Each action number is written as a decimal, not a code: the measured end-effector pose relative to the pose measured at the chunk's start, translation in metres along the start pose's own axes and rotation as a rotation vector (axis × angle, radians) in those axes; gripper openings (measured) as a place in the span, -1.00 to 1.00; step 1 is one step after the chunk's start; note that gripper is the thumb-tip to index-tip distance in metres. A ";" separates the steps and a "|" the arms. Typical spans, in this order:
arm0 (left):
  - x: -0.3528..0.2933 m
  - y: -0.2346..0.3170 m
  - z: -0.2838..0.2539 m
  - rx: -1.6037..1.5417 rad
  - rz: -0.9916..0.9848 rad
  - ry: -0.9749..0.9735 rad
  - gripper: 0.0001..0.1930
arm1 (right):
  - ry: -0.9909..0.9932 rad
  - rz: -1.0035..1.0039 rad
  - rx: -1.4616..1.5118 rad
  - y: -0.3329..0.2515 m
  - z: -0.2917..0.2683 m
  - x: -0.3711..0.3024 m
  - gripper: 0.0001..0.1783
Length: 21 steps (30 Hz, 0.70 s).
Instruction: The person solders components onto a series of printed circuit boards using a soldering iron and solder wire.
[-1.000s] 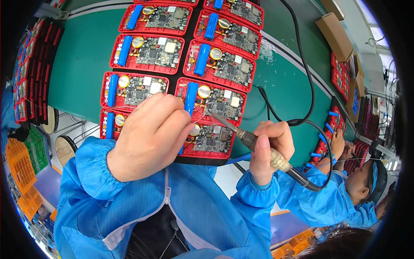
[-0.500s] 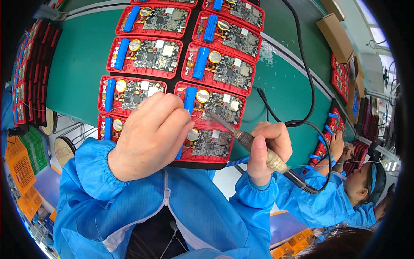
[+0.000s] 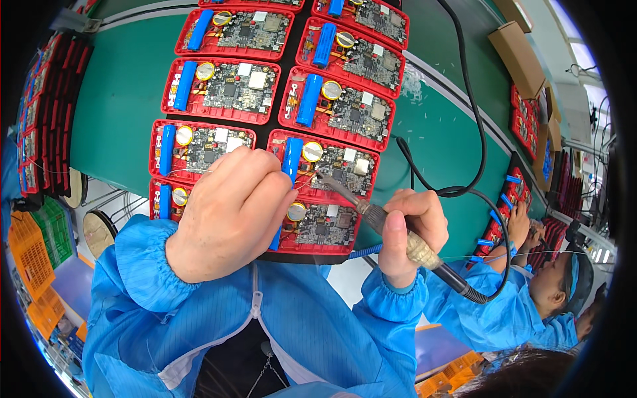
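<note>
My right hand (image 3: 419, 229) grips a soldering iron (image 3: 373, 215) by its handle, the tip pointing up and left. That tip rests at the left edge of a circuit board (image 3: 338, 169) in a red plastic housing (image 3: 373, 176), close to a round coin cell (image 3: 312, 151) and a blue cylindrical battery (image 3: 292, 158). Opposite it, my left hand (image 3: 225, 215) is closed in a pinch on thin solder wire (image 3: 189, 171), whose end reaches toward the tip. This hand covers parts of the nearest housings; its fingertips are partly hidden.
Two columns of similar red housings (image 3: 222, 86) lie on a black tray over the green table (image 3: 116, 126). Stacked housings (image 3: 50, 119) stand left. The iron's black cable (image 3: 478, 146) loops at right. A co-worker (image 3: 524, 298) handles housings at far right, near cardboard boxes (image 3: 517, 60).
Both hands stay almost in place, and the iron tip remains at the same board. The housings shift very slightly in the picture. The co-worker's hands have moved a little.
</note>
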<state>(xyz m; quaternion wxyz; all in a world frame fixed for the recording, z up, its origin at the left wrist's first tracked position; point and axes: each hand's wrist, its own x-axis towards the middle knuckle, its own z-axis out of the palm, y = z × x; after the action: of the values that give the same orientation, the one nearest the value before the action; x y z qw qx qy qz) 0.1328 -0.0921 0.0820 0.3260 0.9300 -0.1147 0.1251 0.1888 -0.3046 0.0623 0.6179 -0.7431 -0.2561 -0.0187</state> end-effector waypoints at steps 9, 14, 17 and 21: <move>0.004 0.000 0.001 0.021 -0.016 -0.031 -0.80 | 0.010 -0.009 0.017 0.004 0.000 0.001 -0.86; 0.003 0.000 0.003 0.025 -0.014 -0.049 -0.80 | 0.034 -0.038 0.038 0.006 0.001 -0.001 -0.85; 0.004 0.001 0.002 0.021 -0.018 -0.047 -0.80 | 0.020 -0.036 0.018 0.008 -0.001 -0.002 -0.85; 0.005 0.000 0.001 0.028 -0.018 -0.049 -0.79 | 0.025 -0.023 0.034 0.006 0.000 0.000 -0.86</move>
<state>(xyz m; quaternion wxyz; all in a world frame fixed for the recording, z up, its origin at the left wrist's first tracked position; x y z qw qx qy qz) 0.1379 -0.0936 0.0833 0.3112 0.9383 -0.1125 0.1008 0.1915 -0.3050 0.0571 0.6333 -0.7293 -0.2571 -0.0310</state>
